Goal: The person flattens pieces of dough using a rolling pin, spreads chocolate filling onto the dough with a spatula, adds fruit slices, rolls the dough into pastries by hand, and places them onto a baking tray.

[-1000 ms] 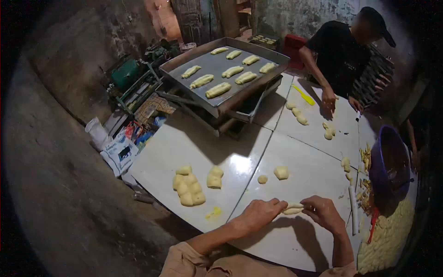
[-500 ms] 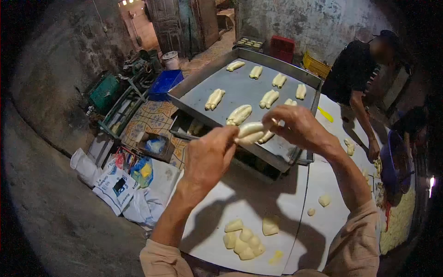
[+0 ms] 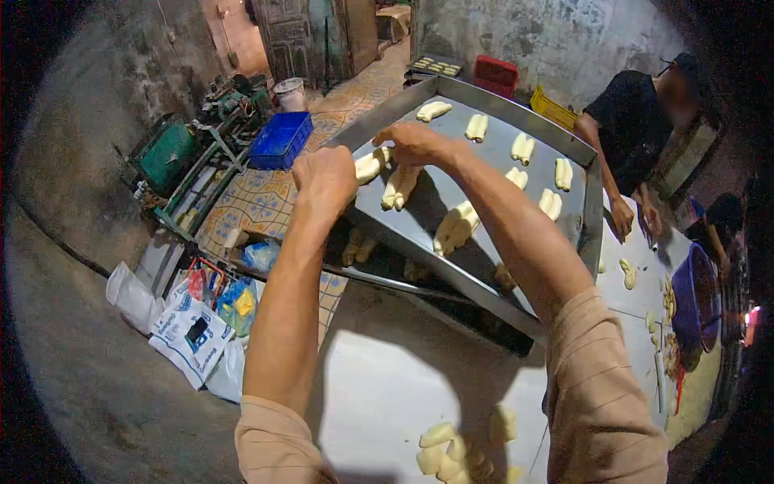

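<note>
My left hand (image 3: 326, 179) and my right hand (image 3: 414, 143) are stretched out over the near left end of a long metal baking tray (image 3: 472, 280). Between them they hold a pale rolled dough piece (image 3: 368, 166) by its two ends, just above or on the tray floor; I cannot tell which. Several shaped dough rolls lie in rows on the tray, the nearest (image 3: 401, 187) right under my right hand. A lower tray (image 3: 379, 278) shows underneath.
A white table (image 3: 379, 379) lies below my arms, with a pile of cut dough pieces (image 3: 442, 456) near me. A person in black (image 3: 637, 121) works at its far end beside a purple bowl (image 3: 693, 298). Blue crate (image 3: 278, 139), green machine (image 3: 165, 153) and white bags (image 3: 189, 335) stand on the floor at left.
A second ago both hands rolled dough on the table. They lifted the roll, carried it over the tray, and now hold it lower and further left.
</note>
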Demonstrator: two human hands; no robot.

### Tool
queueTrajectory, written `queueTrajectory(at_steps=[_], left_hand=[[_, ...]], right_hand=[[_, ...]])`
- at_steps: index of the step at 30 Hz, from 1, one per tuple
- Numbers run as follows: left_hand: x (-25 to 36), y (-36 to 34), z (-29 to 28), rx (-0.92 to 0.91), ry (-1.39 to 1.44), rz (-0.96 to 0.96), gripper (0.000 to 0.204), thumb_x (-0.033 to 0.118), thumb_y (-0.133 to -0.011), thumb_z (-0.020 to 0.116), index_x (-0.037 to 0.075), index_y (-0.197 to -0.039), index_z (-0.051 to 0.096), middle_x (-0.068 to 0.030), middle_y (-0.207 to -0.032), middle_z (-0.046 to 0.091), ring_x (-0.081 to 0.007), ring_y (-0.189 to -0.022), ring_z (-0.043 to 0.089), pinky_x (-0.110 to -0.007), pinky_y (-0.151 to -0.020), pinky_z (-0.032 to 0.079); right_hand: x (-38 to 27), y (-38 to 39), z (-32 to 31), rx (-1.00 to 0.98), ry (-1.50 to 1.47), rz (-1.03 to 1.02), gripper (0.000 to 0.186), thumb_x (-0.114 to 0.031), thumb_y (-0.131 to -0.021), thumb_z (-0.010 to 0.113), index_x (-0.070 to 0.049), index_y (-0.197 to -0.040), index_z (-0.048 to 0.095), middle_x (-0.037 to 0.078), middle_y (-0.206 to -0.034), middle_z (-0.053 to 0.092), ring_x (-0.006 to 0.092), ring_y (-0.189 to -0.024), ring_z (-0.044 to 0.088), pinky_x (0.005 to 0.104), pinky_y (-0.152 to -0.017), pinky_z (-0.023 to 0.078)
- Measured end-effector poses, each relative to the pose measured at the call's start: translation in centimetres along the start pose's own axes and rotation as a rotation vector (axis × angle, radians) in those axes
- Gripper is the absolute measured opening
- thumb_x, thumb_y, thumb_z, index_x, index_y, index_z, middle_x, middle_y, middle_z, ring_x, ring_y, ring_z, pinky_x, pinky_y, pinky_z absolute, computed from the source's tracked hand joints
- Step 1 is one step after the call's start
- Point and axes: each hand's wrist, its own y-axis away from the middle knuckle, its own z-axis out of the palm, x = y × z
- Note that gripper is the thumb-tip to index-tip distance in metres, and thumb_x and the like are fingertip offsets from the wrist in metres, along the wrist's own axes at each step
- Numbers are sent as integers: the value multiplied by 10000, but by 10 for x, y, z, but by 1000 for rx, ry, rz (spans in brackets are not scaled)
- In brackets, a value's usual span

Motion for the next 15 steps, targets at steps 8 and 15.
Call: queueTrajectory(at_steps=[8, 15], left_hand=[[1, -28, 22, -86, 59, 41, 399, 335, -789, 809, 62, -1077, 766, -197, -1096, 747, -331, -1051, 724, -452, -867, 577], [0, -2, 13, 137, 126, 118, 524, 480, -748, 823, 102, -1106, 765, -201, -1055, 746, -359, -1023, 710, -489, -849, 564]], right_hand=[[5, -8, 29, 113, -36, -45, 430, -40, -808, 580, -61, -1219, 706, 262, -1039, 720, 414, -1002, 693, 474, -888, 541], [-8, 8, -7, -4, -35, 158, 359, -315, -884, 665, -69, -1139, 725, 232, -1011, 734, 400, -943, 710, 477, -851, 545]])
